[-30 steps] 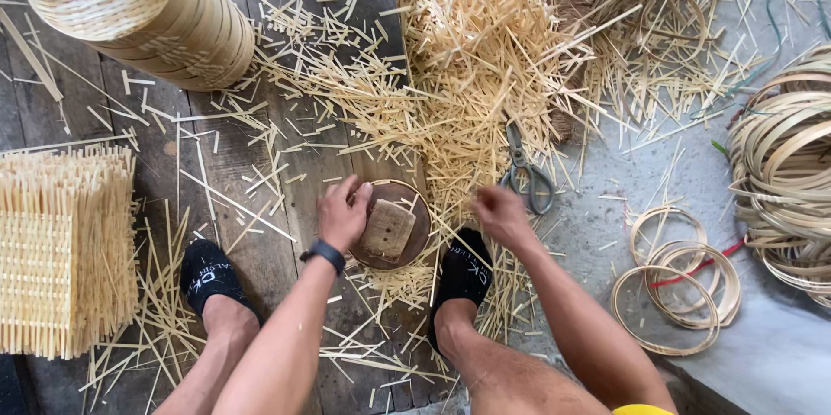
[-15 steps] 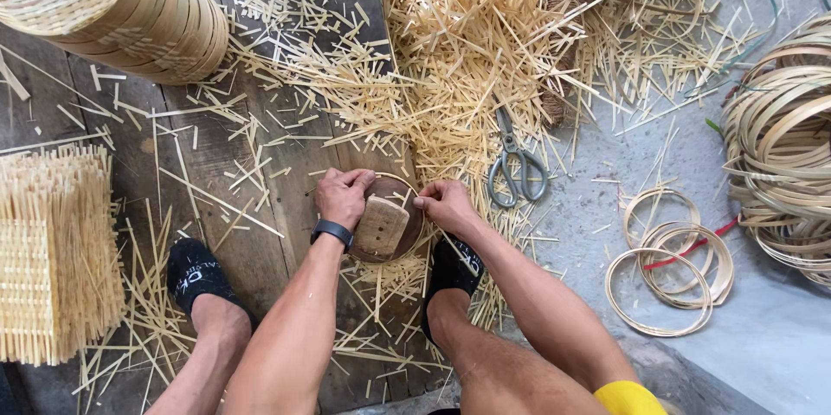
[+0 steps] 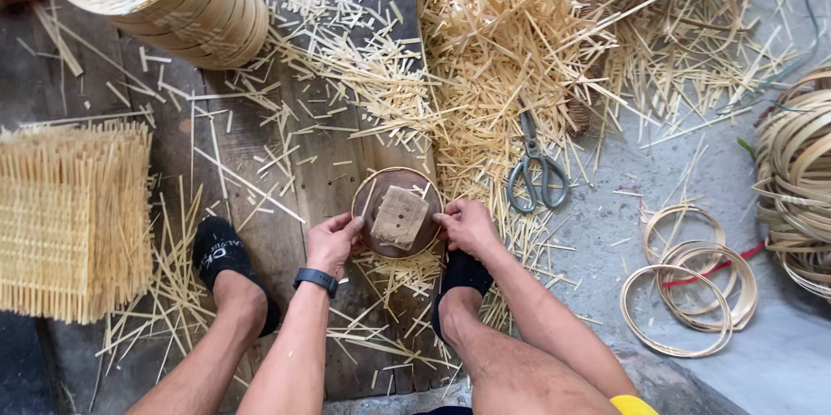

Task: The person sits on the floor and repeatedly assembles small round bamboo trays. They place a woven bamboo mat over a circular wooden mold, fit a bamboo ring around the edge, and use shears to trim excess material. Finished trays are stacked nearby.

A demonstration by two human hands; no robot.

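Both hands grip a round brown disc (image 3: 396, 212) with a pale woven square at its centre, flat on dark wooden floor planks: left hand (image 3: 331, 242) clamped on its left rim, right hand (image 3: 467, 226) on its right. Metal scissors (image 3: 537, 174) lie beside, among stiff straw-coloured splints (image 3: 485, 60).

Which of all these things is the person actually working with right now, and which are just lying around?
In hand:
left hand and right hand, both gripping the round wooden disc
small woven square lying on the disc

Lying about:
scissors
loose bamboo rings
stack of woven baskets
woven mats
scattered strips
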